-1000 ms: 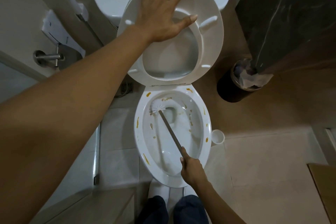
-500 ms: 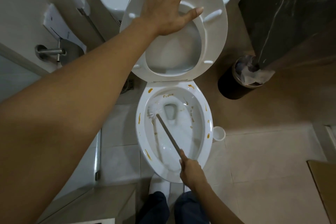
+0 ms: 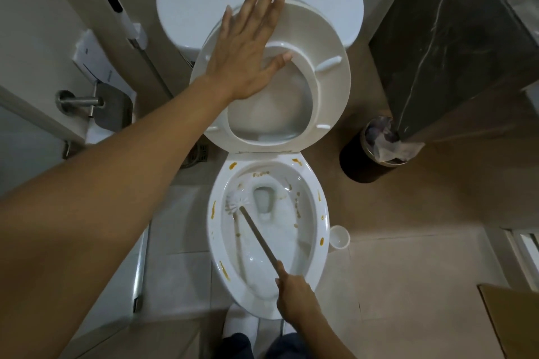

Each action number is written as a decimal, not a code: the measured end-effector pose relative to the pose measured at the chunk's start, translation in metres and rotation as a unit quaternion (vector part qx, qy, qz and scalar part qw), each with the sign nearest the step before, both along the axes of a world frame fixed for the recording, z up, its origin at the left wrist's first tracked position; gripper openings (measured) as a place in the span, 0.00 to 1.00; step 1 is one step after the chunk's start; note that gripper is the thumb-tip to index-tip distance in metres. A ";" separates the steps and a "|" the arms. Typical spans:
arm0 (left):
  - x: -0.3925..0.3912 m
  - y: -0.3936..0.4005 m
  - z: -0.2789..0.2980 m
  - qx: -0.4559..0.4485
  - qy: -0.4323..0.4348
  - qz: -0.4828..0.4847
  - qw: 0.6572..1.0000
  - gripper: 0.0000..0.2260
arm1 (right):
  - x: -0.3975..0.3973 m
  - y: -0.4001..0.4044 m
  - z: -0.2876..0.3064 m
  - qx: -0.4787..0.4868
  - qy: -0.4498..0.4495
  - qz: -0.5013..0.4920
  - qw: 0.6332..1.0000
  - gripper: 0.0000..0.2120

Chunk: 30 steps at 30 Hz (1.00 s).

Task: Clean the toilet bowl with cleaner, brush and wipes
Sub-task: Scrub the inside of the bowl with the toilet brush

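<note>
Two hands at a stained toilet bowl

Two hands busy. Left hand (image 3: 248,49) flat, fingers straight and spread, pressing the raised seat (image 3: 326,46), a glossy white plastic ring with small bumper pads, tipped back against the smooth white tank (image 3: 335,0). Right hand (image 3: 294,296) curled tight round the thin brown handle of the brush (image 3: 256,230), at the near rim. Handle slants up-left; round white bristle head (image 3: 236,200) sits against the inner left wall of the bowl (image 3: 322,218), just left of the drain hole. Bowl is oval, shiny white ceramic, wet, with yellow-brown smears and specks along rim and inner walls. Small white round cup (image 3: 339,237) on the floor just beside the bowl's right side. Dark cylindrical bin (image 3: 357,160) with a crumpled clear liner further right, under a dark veined stone slab (image 3: 455,46). Metal paper holder (image 3: 112,109) on the left wall. Floor (image 3: 408,285) is large pale matte tiles; square metal drain (image 3: 199,153) left of the bowl's base.
</note>
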<state>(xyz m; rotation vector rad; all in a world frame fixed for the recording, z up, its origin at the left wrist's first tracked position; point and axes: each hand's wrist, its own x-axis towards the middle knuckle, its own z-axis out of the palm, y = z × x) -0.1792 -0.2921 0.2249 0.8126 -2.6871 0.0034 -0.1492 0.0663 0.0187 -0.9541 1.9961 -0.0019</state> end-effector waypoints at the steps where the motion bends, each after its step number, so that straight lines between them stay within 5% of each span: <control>1: 0.002 -0.001 0.000 0.002 -0.001 -0.002 1.000 0.35 | 0.002 0.007 0.002 0.010 -0.003 0.006 1.000 0.24; 14: 0.004 0.003 -0.003 -0.002 -0.008 0.014 1.000 0.36 | -0.017 -0.004 0.001 0.003 0.005 0.033 0.999 0.23; 30: -0.001 0.002 -0.003 -0.003 -0.024 0.035 0.999 0.37 | -0.009 0.009 -0.020 -0.053 -0.064 -0.056 0.995 0.22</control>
